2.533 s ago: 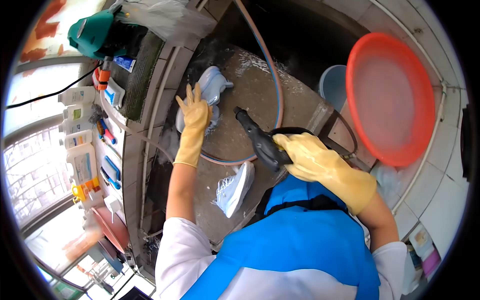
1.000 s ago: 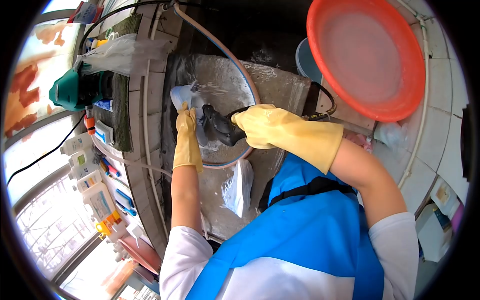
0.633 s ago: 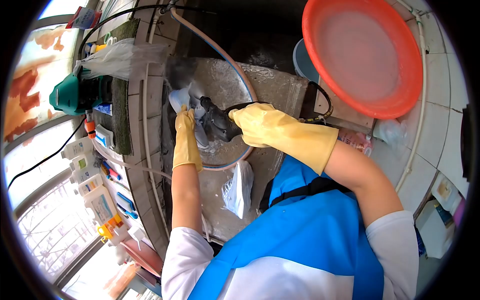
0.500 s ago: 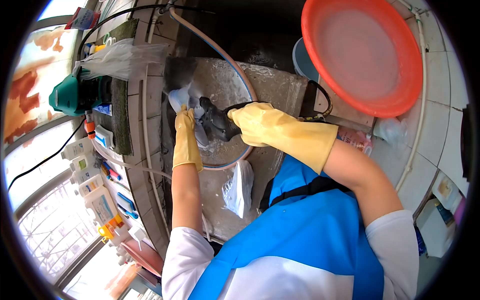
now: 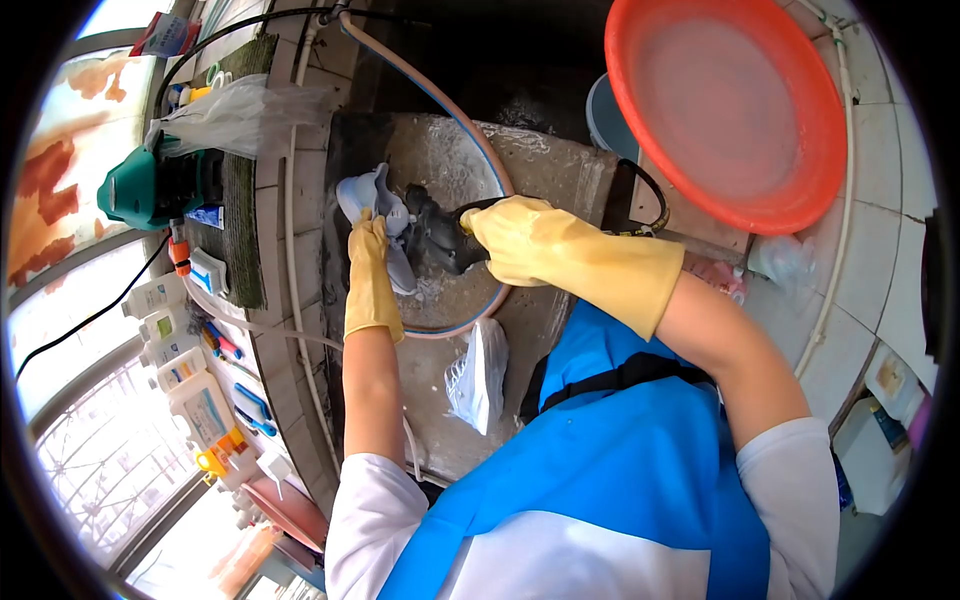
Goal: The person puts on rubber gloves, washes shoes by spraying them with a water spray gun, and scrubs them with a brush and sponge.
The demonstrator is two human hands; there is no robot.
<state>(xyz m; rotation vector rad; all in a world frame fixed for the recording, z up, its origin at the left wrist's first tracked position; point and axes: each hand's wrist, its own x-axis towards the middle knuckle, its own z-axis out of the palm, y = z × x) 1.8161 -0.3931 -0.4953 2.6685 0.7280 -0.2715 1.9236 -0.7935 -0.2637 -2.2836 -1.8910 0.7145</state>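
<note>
My left hand (image 5: pixel 369 268), in a yellow rubber glove, is closed on a pale grey-white shoe (image 5: pixel 362 194) over the wet concrete slab (image 5: pixel 550 185). Another pale piece (image 5: pixel 401 271) lies just beneath it; whether it is part of that shoe or a second one I cannot tell. In a matching glove, my right hand (image 5: pixel 515 240) grips a black spray gun (image 5: pixel 437 232), whose head sits close beside the shoe. The gun's handle is mostly hidden by my fingers. Nearer my body, a white shoe-like object (image 5: pixel 480 378) rests on the slab.
A tan hose (image 5: pixel 480 140) loops around the work spot. At the upper right stands a large red basin (image 5: pixel 720 110) of cloudy water, with a blue-grey bucket (image 5: pixel 607 118) beside it. On the left ledge are a green machine (image 5: pixel 132 195) and several bottles (image 5: pixel 200 405).
The spray mist around the gun's head has gone, so the shoe shows more clearly. My right hand and the gun have shifted slightly right and toward me.
</note>
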